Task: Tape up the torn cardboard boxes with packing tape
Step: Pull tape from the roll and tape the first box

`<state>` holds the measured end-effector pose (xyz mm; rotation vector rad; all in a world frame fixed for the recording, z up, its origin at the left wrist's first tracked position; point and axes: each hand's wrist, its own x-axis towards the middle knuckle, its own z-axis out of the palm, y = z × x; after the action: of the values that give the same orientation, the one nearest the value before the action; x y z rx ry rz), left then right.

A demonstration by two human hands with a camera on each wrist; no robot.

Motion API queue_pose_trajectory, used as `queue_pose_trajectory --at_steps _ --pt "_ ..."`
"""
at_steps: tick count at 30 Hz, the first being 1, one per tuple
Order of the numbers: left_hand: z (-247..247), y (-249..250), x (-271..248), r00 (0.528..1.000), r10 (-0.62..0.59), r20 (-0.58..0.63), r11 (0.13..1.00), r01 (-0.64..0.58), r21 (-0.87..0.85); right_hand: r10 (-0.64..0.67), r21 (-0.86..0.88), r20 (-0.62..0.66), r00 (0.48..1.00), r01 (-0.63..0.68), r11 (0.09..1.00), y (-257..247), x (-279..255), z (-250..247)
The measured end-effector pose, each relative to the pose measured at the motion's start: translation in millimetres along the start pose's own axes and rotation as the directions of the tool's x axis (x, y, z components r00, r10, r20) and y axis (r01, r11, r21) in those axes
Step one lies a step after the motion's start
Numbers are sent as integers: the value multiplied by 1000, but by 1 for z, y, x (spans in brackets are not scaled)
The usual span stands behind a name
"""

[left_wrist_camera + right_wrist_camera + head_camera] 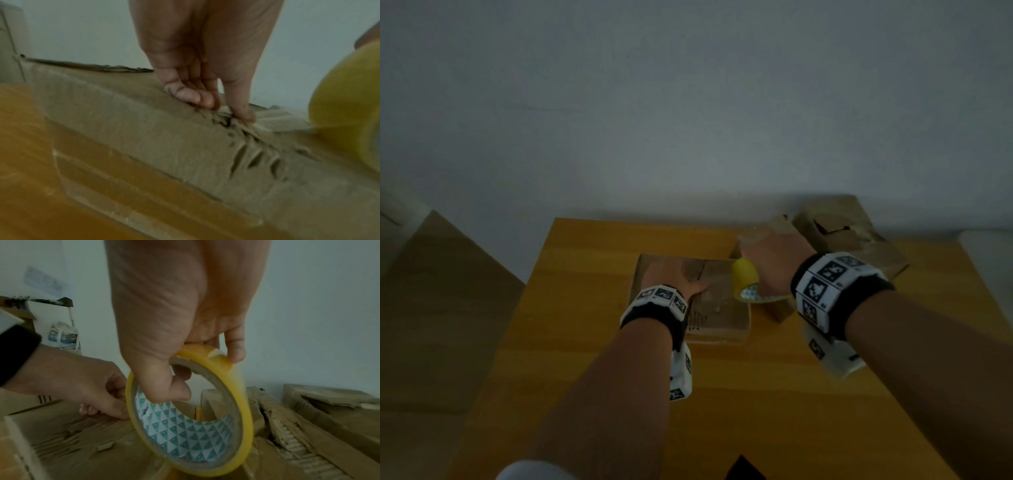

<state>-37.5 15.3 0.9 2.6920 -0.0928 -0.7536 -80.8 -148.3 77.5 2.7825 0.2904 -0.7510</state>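
A flat torn cardboard box (722, 318) lies in the middle of the wooden table (585, 359). My left hand (678, 274) rests on its top, and the fingertips (205, 100) press the cardboard (144, 138) right at the ragged tear. Just right of it, my right hand (767, 260) grips a yellow roll of packing tape (744, 279), held a little above the box's right edge. In the right wrist view the thumb goes through the roll's core and the fingers (236, 352) wrap the outer rim (245, 410). The roll's edge (349, 105) shows beside my left hand.
Two more torn boxes (839, 229) (780, 226) stand at the back right against the wall; their ripped corrugated edges (287, 426) lie just behind the roll. A large cardboard sheet (431, 308) leans left of the table. A small black object (743, 469) sits at the near edge.
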Motion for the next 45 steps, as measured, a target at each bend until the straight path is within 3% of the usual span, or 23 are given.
queue_pose_trajectory --at_steps 9,13,16,20,23,26,28,30,32,36,38,40,42,45 --pt "10 14 5 999 36 18 968 -39 247 26 1 -67 997 -26 1000 -15 7 2" --pt "-1 19 16 965 256 -51 913 -224 340 37 -30 -56 998 -39 999 -11 9 4" --pt "0 15 24 946 310 94 889 -323 323 24 -25 -52 998 -25 999 -10 7 3" --pt "8 13 27 955 260 145 896 -295 333 27 20 -52 998 -26 999 -11 5 2" --pt "5 9 25 981 134 137 930 -172 325 30 65 -165 986 -19 998 -9 4 0" --pt "-1 -3 25 989 -33 144 955 -11 295 128 182 -318 939 -72 981 -6 7 -3" --pt "-5 -12 23 982 -75 174 959 23 282 234 311 -339 911 -126 942 -8 10 -4" --pt "-5 -18 21 972 -91 217 953 21 301 324 431 -272 906 -186 883 -10 14 -3" --pt "-4 -20 19 958 -122 261 949 35 314 326 462 -175 929 -215 860 -14 19 3" --pt "2 -19 20 953 -73 294 959 -14 285 132 409 83 988 -155 899 -20 24 21" --pt "0 -16 18 971 4 241 962 -70 266 85 485 133 988 -139 864 -21 23 29" --pt "-7 -12 10 991 103 83 968 -119 222 88 530 124 988 -141 836 -21 24 33" --pt "-10 -10 9 965 259 -37 957 -251 144 89 549 132 987 -147 823 -21 32 37" --pt "-14 -8 12 959 283 2 959 -283 -7 57 527 143 988 -125 841 -23 41 40"
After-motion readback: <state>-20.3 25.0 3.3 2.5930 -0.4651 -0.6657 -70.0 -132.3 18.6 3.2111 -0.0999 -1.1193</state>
